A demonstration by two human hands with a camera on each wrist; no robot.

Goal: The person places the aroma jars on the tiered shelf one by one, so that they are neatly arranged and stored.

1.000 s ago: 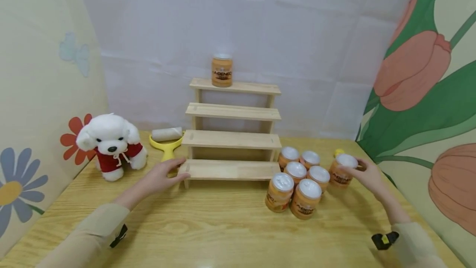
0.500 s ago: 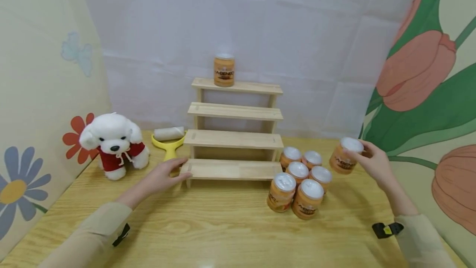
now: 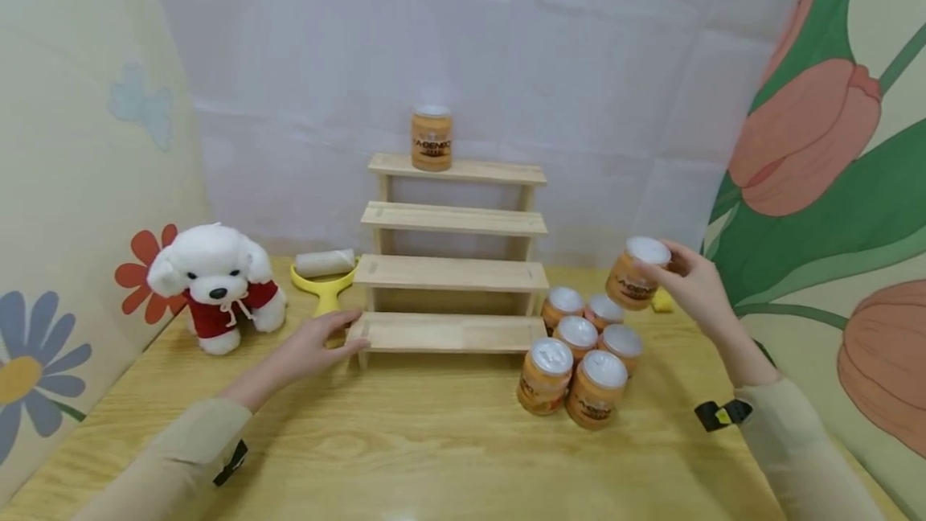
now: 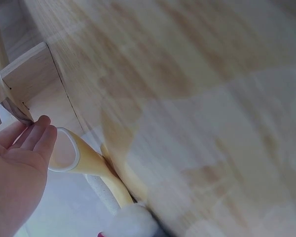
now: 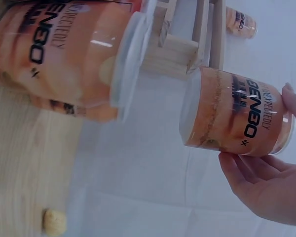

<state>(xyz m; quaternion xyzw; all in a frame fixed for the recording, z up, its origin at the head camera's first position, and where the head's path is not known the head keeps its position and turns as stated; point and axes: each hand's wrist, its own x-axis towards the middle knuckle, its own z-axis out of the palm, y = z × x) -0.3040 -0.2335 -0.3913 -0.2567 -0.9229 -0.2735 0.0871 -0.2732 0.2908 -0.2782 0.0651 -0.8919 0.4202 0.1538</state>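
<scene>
My right hand [image 3: 690, 289] holds an orange can [image 3: 635, 276] with a silver lid, thumb on one side and fingers on the other. The can hangs slightly tilted above the table, behind and right of a cluster of several matching cans [image 3: 593, 394]. With my left hand [image 3: 318, 344] I grip the left end of the lowest step of a wooden tiered stand [image 3: 448, 273]; in the left wrist view the fingers [image 4: 42, 136] lie against the step's end. Another orange can [image 3: 432, 139] stands upright on the top step, left of its middle.
Left of the stand lie a yellow Y-shaped peeler-like tool [image 3: 327, 288] and a pale roller-like piece [image 3: 324, 263]. A white plush dog [image 3: 217, 288] in red sits farther left. At the right back is a small yellow object [image 3: 661, 301]. A white cloth [image 3: 347, 38] hangs behind.
My right hand has lifted the can off the table at the right and carried it up and to the left. The left hand keeps its place on the stand.
</scene>
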